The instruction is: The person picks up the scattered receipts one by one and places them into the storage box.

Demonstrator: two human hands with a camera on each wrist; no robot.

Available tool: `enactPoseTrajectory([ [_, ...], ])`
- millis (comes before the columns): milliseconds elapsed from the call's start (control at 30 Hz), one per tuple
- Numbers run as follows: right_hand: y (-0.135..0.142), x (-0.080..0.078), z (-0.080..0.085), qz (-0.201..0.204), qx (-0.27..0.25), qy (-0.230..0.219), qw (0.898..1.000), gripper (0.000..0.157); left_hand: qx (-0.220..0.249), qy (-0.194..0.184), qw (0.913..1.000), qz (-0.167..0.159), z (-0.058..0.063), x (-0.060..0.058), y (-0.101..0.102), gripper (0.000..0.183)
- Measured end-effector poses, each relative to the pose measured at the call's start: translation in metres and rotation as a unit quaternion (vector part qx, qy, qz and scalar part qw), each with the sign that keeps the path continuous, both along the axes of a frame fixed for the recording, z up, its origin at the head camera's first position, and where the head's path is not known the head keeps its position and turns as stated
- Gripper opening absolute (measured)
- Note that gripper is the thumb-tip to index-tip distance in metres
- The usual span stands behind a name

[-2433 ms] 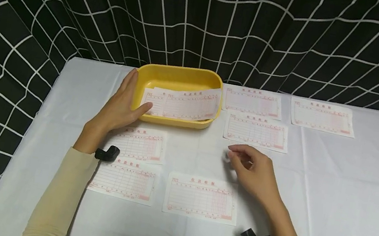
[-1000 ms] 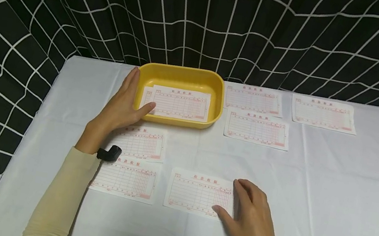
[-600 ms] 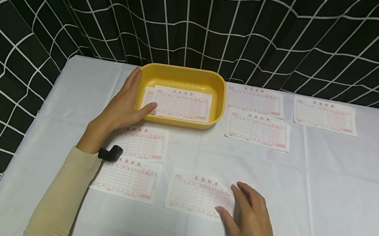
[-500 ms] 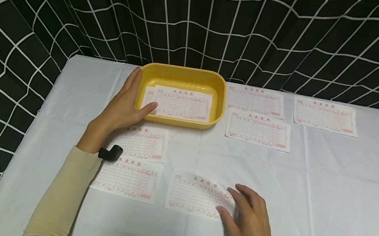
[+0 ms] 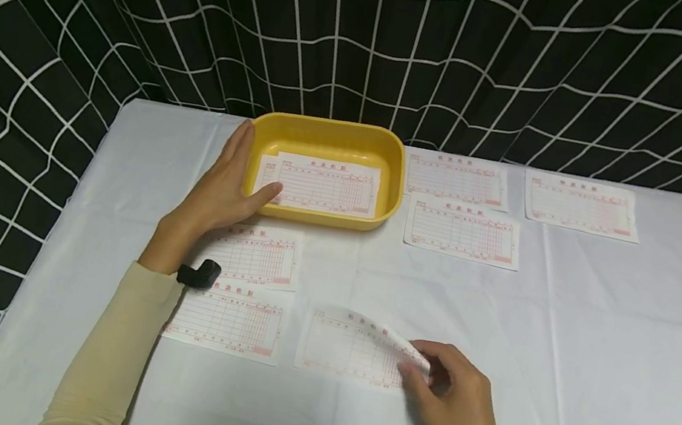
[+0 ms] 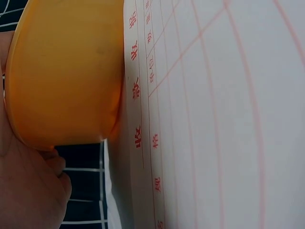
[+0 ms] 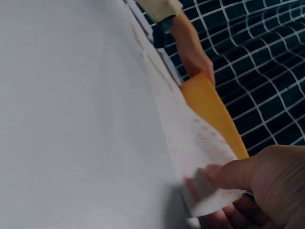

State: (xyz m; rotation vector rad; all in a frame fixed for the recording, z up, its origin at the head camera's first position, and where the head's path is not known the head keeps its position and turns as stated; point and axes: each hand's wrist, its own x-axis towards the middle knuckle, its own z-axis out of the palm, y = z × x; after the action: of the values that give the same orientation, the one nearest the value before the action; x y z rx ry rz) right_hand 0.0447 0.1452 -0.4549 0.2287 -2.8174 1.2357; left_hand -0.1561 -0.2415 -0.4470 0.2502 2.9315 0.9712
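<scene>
My right hand (image 5: pixel 459 398) pinches the right end of a printed receipt slip (image 5: pixel 345 349) between thumb and fingers. That end curls up off the cloth while the left part lies flat. The right wrist view shows the thumb (image 7: pixel 233 174) on top of the bent slip (image 7: pixel 200 143). My left hand (image 5: pixel 217 184) rests on the left end of a yellow plastic tray (image 5: pixel 326 219), with its thumb over the near rim. Inside the tray lie overlapping receipt slips (image 5: pixel 328 184). In the left wrist view the tray's wall (image 6: pixel 66 71) stands beside the hand.
Two receipt slips, an upper (image 5: pixel 259 255) and a lower (image 5: pixel 228 321), lie below the tray, partly under the left forearm. To its right lie three more slips (image 5: pixel 462 233). A white cloth (image 5: pixel 624 380) covers the table. Black netted fabric (image 5: pixel 370 37) rises behind it.
My right hand came down from beside the right-hand slips to the lower middle slip. It has now pinched that slip's right end and raised it. The left hand stays on the tray.
</scene>
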Motion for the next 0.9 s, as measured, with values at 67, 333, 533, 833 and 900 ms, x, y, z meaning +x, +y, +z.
enactPoseTrajectory([
  [67,0.004,-0.004,0.004,0.003,-0.013,-0.035,0.999,0.029,0.000,-0.001,1.0000,-0.001,0.000,-0.001,0.000,0.110],
  [333,0.018,-0.022,0.013,0.006,-0.071,-0.164,0.984,0.026,0.005,-0.002,1.0000,-0.002,0.001,-0.002,-0.002,0.110],
  [533,0.020,-0.029,0.016,0.000,-0.135,-0.192,0.972,0.026,0.010,0.002,0.9999,-0.006,0.000,-0.004,0.000,0.109],
  [833,0.024,-0.041,0.027,-0.004,-0.080,-0.168,0.983,0.015,0.005,-0.004,1.0000,-0.004,0.001,-0.001,0.000,0.110],
  [900,0.027,-0.046,0.032,0.003,-0.057,-0.153,0.987,0.014,0.004,-0.004,1.0000,-0.003,0.000,-0.001,-0.001,0.110],
])
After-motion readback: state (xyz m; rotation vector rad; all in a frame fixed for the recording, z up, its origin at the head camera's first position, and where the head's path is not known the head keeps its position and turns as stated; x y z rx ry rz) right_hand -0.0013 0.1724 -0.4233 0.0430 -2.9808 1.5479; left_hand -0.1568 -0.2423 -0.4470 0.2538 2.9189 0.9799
